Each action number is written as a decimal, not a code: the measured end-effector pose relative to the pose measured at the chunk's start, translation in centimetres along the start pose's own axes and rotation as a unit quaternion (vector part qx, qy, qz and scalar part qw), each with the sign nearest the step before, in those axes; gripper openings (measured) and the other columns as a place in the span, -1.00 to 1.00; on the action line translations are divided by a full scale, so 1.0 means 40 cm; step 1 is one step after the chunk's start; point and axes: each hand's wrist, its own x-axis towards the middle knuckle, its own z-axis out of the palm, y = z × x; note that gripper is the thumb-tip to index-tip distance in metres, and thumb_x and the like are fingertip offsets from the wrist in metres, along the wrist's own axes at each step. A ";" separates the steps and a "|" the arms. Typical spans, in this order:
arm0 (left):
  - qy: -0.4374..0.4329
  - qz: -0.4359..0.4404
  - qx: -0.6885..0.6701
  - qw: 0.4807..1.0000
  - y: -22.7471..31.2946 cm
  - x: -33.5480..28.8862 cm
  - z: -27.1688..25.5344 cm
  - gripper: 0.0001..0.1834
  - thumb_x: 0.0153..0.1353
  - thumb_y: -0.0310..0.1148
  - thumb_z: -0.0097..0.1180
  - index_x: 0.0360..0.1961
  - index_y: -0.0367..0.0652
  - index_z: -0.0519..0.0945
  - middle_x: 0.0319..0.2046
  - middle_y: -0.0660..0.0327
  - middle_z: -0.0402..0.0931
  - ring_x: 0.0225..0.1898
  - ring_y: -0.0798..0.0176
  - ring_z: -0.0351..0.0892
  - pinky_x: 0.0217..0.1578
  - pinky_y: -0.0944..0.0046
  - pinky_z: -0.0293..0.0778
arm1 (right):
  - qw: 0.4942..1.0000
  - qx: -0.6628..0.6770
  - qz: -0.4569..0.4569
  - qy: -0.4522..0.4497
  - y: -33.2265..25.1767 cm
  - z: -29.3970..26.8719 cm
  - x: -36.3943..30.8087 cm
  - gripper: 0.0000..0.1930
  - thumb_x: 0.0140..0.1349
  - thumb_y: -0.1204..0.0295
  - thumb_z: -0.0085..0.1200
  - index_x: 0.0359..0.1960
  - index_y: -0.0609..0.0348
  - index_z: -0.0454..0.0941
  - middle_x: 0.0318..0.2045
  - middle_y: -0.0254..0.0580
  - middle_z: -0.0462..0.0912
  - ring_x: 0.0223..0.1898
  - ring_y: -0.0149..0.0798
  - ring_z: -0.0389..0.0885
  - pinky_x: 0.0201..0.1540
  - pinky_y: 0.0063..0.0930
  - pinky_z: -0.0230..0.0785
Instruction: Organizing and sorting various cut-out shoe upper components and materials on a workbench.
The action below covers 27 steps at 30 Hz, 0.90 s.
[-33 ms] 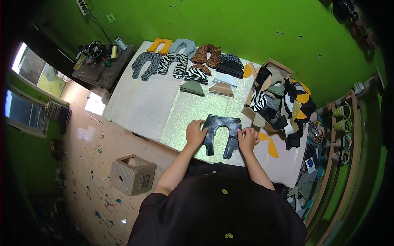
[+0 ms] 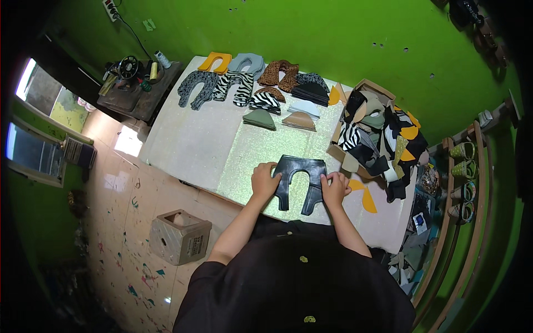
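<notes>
A black U-shaped piece (image 2: 300, 163), glossy like leather and perhaps several layers thick, lies at the table's near edge with its two legs pointing toward me. My left hand (image 2: 265, 180) is closed on its left side, thumb along the edge. On the opposite side my right hand (image 2: 335, 189) grips it with curled fingers. Beyond it sit stacks of half-round pieces: green (image 2: 260, 119), tan (image 2: 300, 121), white (image 2: 304, 109), zebra-striped (image 2: 265, 101) and black (image 2: 311, 94). Farther back are U-shaped pieces in grey pattern (image 2: 191, 83), zebra stripes (image 2: 242, 83), yellow (image 2: 222, 57), grey-blue (image 2: 255, 61) and leopard print (image 2: 271, 72).
A cardboard box (image 2: 336, 152) heaped with offcuts stands on the right of the table (image 2: 189, 133). Yellow scraps (image 2: 368, 201) lie by my right hand. A plastic stool (image 2: 175, 238) is on the floor to the left. A sewing machine (image 2: 129, 66) stands at back left, a sandal rack (image 2: 476, 166) at right.
</notes>
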 end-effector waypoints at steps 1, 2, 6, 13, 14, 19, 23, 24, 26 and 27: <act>-0.001 0.003 0.000 1.000 0.004 0.000 0.007 -0.55 -0.08 -0.29 0.26 -0.09 -0.10 0.52 -0.21 0.07 0.47 -0.10 -0.01 0.42 -0.12 0.11 0.37 | 1.000 -0.005 0.017 -0.010 -0.002 -0.001 0.000 -0.63 0.01 0.12 0.18 -0.20 0.00 0.47 -0.13 -0.29 0.45 0.00 -0.18 0.30 -0.01 -0.10 -0.05; 0.020 0.021 -0.019 0.999 0.011 -0.001 0.018 -0.49 -0.08 -0.28 0.27 -0.04 -0.13 0.49 -0.16 0.03 0.44 -0.07 -0.03 0.40 -0.07 0.11 0.35 | 1.000 -0.005 0.020 -0.007 -0.003 0.000 -0.001 -0.63 0.01 0.12 0.18 -0.20 0.00 0.47 -0.13 -0.29 0.45 0.00 -0.18 0.30 -0.01 -0.10 -0.05; 0.013 0.075 -0.081 0.994 0.024 -0.004 0.051 -0.17 -0.08 -0.26 0.27 0.21 -0.29 0.19 0.06 -0.16 0.28 0.12 -0.15 0.25 0.14 0.11 0.20 | 0.999 0.023 0.002 -0.032 -0.045 0.002 -0.012 -0.21 -0.11 0.06 0.25 0.16 0.06 0.19 0.10 -0.12 0.30 0.16 -0.07 0.22 0.10 0.14 -0.11; -0.038 0.110 -0.069 0.991 0.023 -0.006 0.096 -0.19 0.01 -0.37 0.11 0.27 -0.39 0.05 0.21 -0.36 0.05 0.26 -0.26 0.06 0.23 0.10 0.09 | 0.980 0.142 -0.120 -0.067 -0.017 0.035 -0.033 -0.36 -0.01 0.41 0.16 0.17 0.08 0.24 0.21 0.27 0.10 0.18 0.27 0.17 0.20 -0.18 0.12; -0.038 0.104 -0.035 0.993 0.024 -0.006 0.098 -0.21 0.02 -0.34 0.11 0.25 -0.40 0.10 0.22 -0.32 0.05 0.26 -0.24 0.07 0.22 0.11 0.10 | 0.980 0.142 -0.118 -0.079 -0.014 0.035 -0.033 -0.38 0.03 0.36 0.13 0.18 0.05 0.24 0.23 0.24 0.08 0.21 0.24 0.15 0.22 -0.07 0.05; -0.013 0.153 0.044 0.987 0.013 -0.012 0.104 -0.30 0.05 -0.24 0.08 0.19 -0.38 0.24 0.21 -0.28 0.10 0.22 -0.23 0.14 0.20 0.11 0.13 | 0.991 -0.032 -0.105 -0.071 -0.030 0.022 -0.054 -0.41 0.13 0.17 0.01 0.22 -0.04 0.23 0.28 0.15 0.04 0.31 0.11 0.01 0.22 0.32 -0.26; -0.023 0.167 0.147 0.975 0.010 -0.030 0.102 -0.37 0.20 -0.12 -0.08 0.22 -0.26 0.23 0.27 -0.11 0.07 0.29 -0.16 0.02 0.20 -0.21 -0.04 | 0.985 -0.084 -0.128 -0.082 -0.027 -0.001 -0.061 -0.42 0.19 0.07 -0.08 0.24 -0.09 0.19 0.29 0.03 0.04 0.35 -0.02 -0.10 0.16 0.43 -0.32; -0.029 0.156 0.113 0.981 0.010 -0.029 0.102 -0.41 0.25 -0.10 -0.17 0.24 -0.21 0.22 0.29 -0.05 0.05 0.32 -0.12 -0.04 0.16 -0.38 -0.13 | 0.986 -0.066 -0.130 -0.081 -0.029 -0.010 -0.066 -0.42 0.19 0.06 -0.08 0.24 -0.09 0.20 0.28 0.02 0.05 0.33 -0.01 -0.08 0.16 0.42 -0.31; -0.044 0.135 0.127 0.982 0.027 -0.027 0.090 -0.43 0.25 -0.10 -0.16 0.23 -0.16 0.25 0.29 -0.03 0.05 0.32 -0.11 -0.05 0.15 -0.40 -0.15 | 0.985 -0.032 -0.161 -0.056 -0.034 -0.040 -0.080 -0.44 0.18 0.07 -0.05 0.21 -0.09 0.22 0.23 0.00 0.09 0.28 0.02 -0.02 0.15 0.36 -0.27; -0.056 0.103 0.141 0.983 0.037 -0.026 0.078 -0.45 0.25 -0.10 -0.16 0.22 -0.12 0.27 0.29 -0.01 0.06 0.32 -0.11 -0.05 0.15 -0.43 -0.17 | 0.981 -0.004 -0.194 -0.024 -0.045 -0.065 -0.080 -0.49 0.12 0.14 0.02 0.14 -0.09 0.32 0.18 -0.02 0.18 0.26 -0.03 0.05 0.17 0.25 -0.24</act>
